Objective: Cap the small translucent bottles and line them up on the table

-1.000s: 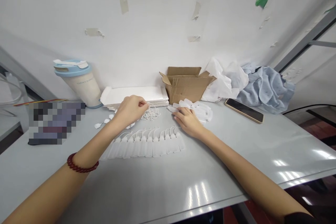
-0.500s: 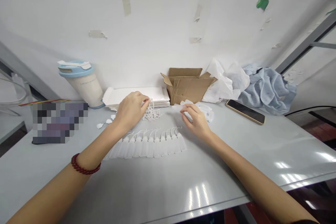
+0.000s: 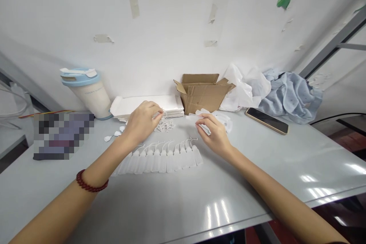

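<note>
My left hand [image 3: 143, 124] is closed in a pinch, its fingertips at a white string that rises from a tangled pile of strings [image 3: 166, 125]. My right hand [image 3: 213, 133] is curled, thumb and fingers drawn together at a translucent plastic sleeve [image 3: 192, 117] that sticks out to the left beside a loose heap of similar sleeves [image 3: 227, 121]. Nearer to me, a row of translucent sleeves [image 3: 160, 161] lies side by side, with white strings at their upper ends. Small white pieces [image 3: 117, 134] lie left of my left hand, partly hidden by it.
Behind my hands are a stack of white card or paper [image 3: 148, 103] and an open cardboard box [image 3: 208, 97]. A tumbler [image 3: 93, 95] stands at left, near a pixelated dark item [image 3: 63, 135]. At right are a white plastic bag [image 3: 243, 87], a phone [image 3: 267, 121] and blue cloth [image 3: 291, 97].
My left fingertips have dipped slightly toward the string pile. My right hand keeps nearly the same place and pose. The whole view has shifted a little.
</note>
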Tool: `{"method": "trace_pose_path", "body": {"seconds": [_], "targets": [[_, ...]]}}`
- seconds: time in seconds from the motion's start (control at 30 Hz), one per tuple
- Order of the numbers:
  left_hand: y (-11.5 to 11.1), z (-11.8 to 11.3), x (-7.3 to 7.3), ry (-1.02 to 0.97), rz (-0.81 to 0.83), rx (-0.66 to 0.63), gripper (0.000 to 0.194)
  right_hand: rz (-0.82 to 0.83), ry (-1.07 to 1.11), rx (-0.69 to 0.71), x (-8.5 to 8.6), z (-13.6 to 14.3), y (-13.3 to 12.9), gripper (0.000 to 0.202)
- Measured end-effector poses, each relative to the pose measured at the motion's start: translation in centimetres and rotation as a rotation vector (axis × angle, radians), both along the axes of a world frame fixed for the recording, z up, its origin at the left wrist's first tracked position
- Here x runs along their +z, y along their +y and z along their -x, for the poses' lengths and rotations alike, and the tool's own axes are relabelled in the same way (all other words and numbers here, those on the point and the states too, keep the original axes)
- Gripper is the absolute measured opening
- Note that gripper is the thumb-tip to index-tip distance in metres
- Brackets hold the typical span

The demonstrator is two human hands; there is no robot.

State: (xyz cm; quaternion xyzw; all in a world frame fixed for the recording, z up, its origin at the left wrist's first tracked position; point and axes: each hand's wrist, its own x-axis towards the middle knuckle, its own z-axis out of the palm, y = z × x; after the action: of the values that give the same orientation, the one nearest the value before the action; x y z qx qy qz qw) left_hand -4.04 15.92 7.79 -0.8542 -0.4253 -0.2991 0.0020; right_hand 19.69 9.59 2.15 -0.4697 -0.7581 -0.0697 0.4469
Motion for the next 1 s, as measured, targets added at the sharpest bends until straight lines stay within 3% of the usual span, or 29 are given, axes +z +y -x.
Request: {"method": "trace_pose_path", "body": {"seconds": [0.4,0.53,0.7,0.83,1.0], "targets": [[-0.6,-0.5,0.3,-0.144,0.037,0.067,0.019,0.067,0.059,0.044,0.5,0.5,-0.6,0.013],[-1.2,-1.1,0.7,-0.404,0.387,0.073,0.016,0.155,0.212,0.101,0.9,0.7,-0.8,0.011],[-1.6,-1.9,0.4,-0.687,0.876,0.015,0.018,0.585,0.624,0.209,1.9,0.8,-0.9,0.01],[-1.9,-2.3,-0.3,-0.788,1.044,-0.112,0.019,0.765,0.794,0.283,2.4,0.8,-1.1,0.017],[-2.5,-2.7,-0.3,-0.809,1.114,-0.117,0.017,0.823,0.852,0.339,2.6,1.1,-1.4,0.019]]}}
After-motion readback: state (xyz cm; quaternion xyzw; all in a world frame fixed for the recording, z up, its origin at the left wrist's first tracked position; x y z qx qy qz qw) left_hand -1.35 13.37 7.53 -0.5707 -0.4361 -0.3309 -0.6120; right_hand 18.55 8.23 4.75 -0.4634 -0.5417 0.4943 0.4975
